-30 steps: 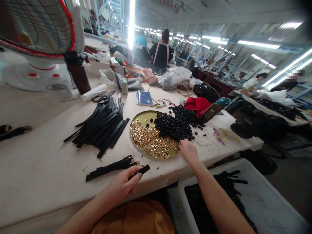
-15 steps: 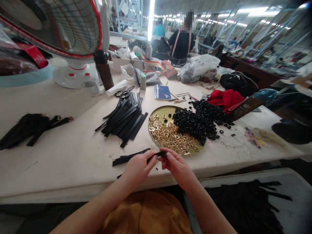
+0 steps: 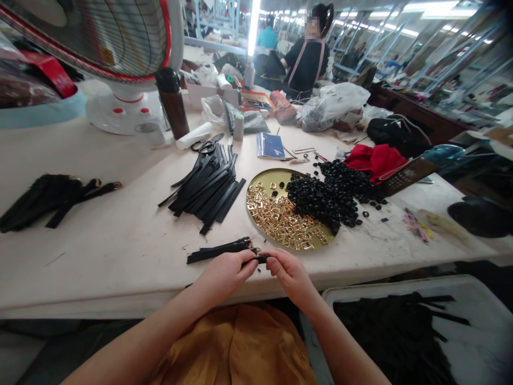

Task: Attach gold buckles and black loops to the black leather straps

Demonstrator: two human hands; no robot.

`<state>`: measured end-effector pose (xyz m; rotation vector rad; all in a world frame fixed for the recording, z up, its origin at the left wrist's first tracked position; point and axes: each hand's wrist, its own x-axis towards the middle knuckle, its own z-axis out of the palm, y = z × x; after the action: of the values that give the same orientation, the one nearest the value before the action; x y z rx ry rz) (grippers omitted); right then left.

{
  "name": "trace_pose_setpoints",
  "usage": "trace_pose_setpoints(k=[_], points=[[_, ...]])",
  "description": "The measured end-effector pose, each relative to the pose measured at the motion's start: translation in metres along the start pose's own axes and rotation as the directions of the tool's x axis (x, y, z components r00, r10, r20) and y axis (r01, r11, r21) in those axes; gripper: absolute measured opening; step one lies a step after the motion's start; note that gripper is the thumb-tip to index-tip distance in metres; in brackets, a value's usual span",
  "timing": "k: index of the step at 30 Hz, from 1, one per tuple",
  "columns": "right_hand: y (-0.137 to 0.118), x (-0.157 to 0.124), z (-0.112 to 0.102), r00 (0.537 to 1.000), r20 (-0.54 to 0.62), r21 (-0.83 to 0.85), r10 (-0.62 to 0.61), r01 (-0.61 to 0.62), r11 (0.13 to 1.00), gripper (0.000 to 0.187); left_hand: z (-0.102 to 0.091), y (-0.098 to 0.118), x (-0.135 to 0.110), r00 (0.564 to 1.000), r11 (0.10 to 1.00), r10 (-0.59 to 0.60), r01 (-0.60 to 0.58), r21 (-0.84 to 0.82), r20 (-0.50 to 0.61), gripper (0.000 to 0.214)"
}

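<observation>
Between my two hands, at the table's near edge, is a black strap (image 3: 262,259). My left hand (image 3: 231,270) is closed on its left part, fingers wrapped round it. My right hand (image 3: 289,271) pinches the other end, where the fingertips hide detail. Just behind my left hand lies a small stack of black straps (image 3: 216,251) with gold at its right end. Beyond my right hand, a round gold tray (image 3: 326,243) holds many gold buckles (image 3: 280,216) and a heap of small black pieces (image 3: 320,200) that spills past its rim.
Loose black straps (image 3: 208,184) lie left of the tray, scissors (image 3: 207,144) behind them. Farther left is another strap bundle (image 3: 52,200). A fan (image 3: 124,112) and dark bottle (image 3: 172,104) stand at back left. A plastic bin (image 3: 473,331) with black strips sits lower right.
My right hand has turned, its fingers now folded in around the strap's end. The strap sits slightly lower. The view has shifted a little.
</observation>
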<state>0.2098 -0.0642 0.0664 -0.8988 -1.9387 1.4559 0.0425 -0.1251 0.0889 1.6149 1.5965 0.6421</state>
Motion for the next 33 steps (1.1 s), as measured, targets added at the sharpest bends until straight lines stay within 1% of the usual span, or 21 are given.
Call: trace_pose_setpoints(k=[3,5,8,11,14,16,18,21,23,25,26,29,31,33], points=[[0.002,0.002,0.003,0.994,-0.001,0.125,0.111,-0.11,0.986,0.037,0.003,0.002,0.0,1.0,0.995,-0.006,0.007,-0.101,0.005,0.031],[0.003,0.002,0.007,0.986,-0.023,0.179,0.165,-0.159,0.971,0.041,0.007,0.003,0.0,0.999,0.987,-0.022,0.025,-0.162,0.024,0.033],[0.006,-0.003,0.016,0.979,-0.083,0.214,0.186,-0.165,0.963,0.041,0.012,0.004,0.0,0.998,0.974,-0.063,0.064,-0.219,0.012,0.034],[0.006,-0.008,0.025,0.971,-0.143,0.243,0.193,-0.155,0.958,0.035,0.016,0.004,0.0,0.998,0.97,-0.064,0.057,-0.238,-0.025,0.032],[0.006,-0.01,0.029,0.946,-0.198,0.358,0.258,-0.175,0.917,0.026,0.018,0.005,-0.002,0.999,0.97,-0.03,0.02,-0.243,-0.038,0.025],[0.006,-0.009,0.031,0.933,-0.203,0.448,0.297,-0.181,0.875,0.021,0.018,0.005,-0.003,0.998,0.968,-0.037,0.025,-0.251,-0.043,0.024],[0.006,-0.009,0.032,0.939,-0.156,0.494,0.306,-0.194,0.848,0.02,0.018,0.004,-0.004,0.997,0.964,-0.058,0.042,-0.264,-0.055,0.028],[0.007,-0.011,0.033,0.952,-0.094,0.505,0.29,-0.206,0.838,0.021,0.016,0.001,-0.004,0.995,0.954,-0.087,0.067,-0.292,-0.054,0.029],[0.009,-0.013,0.033,0.951,-0.104,0.556,0.292,-0.188,0.809,0.026,0.015,-0.001,-0.005,0.995,0.936,-0.102,0.102,-0.337,0.016,0.03],[0.011,-0.014,0.032,0.942,-0.095,0.635,0.321,-0.191,0.749,0.033,0.014,-0.003,-0.006,0.99,0.909,-0.099,0.132,-0.394,0.103,0.033],[0.011,-0.015,0.031,0.939,-0.07,0.666,0.337,-0.208,0.716,0.032,0.013,-0.003,-0.007,0.987,0.898,-0.091,0.138,-0.419,0.129,0.034],[0.01,-0.015,0.03,0.924,0.074,0.709,0.374,-0.313,0.632,0.023,0.013,-0.004,-0.009,0.987,0.878,-0.106,0.151,-0.454,0.124,0.036],[0.009,-0.015,0.029,0.9,0.195,0.731,0.389,-0.398,0.554,0.023,0.014,-0.005,-0.01,0.984,0.876,-0.141,0.177,-0.449,0.111,0.035],[0.009,-0.016,0.028,0.872,0.297,0.745,0.39,-0.467,0.477,0.023,0.014,-0.005,-0.012,0.981,0.894,-0.174,0.195,-0.403,0.088,0.035]])
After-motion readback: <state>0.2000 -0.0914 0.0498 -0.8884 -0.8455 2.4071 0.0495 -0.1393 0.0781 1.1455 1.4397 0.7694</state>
